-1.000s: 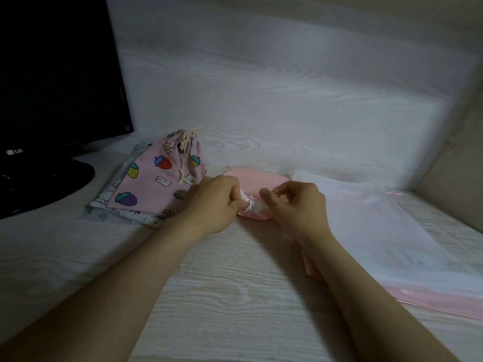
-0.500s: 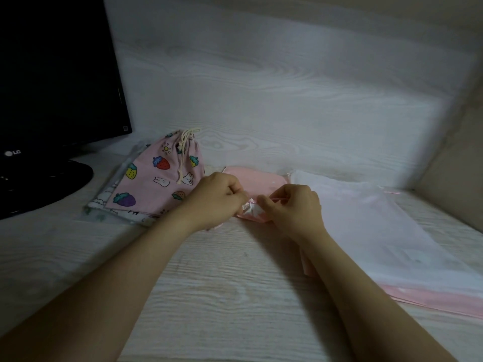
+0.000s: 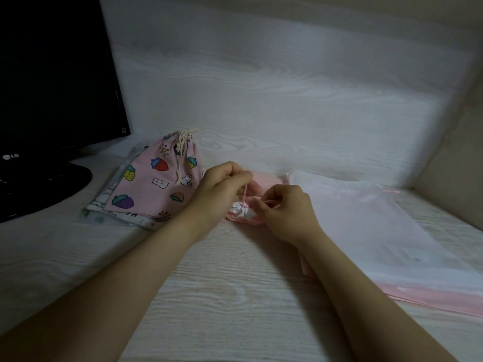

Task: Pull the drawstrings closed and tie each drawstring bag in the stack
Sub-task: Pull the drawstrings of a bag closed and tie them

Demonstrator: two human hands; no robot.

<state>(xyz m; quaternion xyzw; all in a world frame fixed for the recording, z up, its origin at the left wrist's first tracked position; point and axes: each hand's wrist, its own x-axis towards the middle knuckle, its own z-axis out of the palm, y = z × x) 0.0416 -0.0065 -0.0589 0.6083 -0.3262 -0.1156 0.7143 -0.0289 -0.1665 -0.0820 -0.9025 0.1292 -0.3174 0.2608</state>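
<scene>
Both hands have pulled apart a little. The left hand (image 3: 222, 190) has gone up and back, and a pink string (image 3: 246, 193) now runs tight from its pinching fingers down to the pink bag (image 3: 241, 211). The right hand (image 3: 286, 212) stays low, just beside the bag's mouth, and pinches the other bit of string. The mouth is now bunched into a small white pucker, so I think this bag is pulled shut and the knot is being made. I cannot tell if the knot is done yet.

The pink bag lies in the middle of the worktop (image 3: 222, 283), between the hands. On the right is the stack (image 3: 366, 231) of flat bags, not yet tied. On the left the strawberry bag (image 3: 156, 184) sits on a small pile, its cord already tied. A dark screen (image 3: 52, 74) stands at the far left.
</scene>
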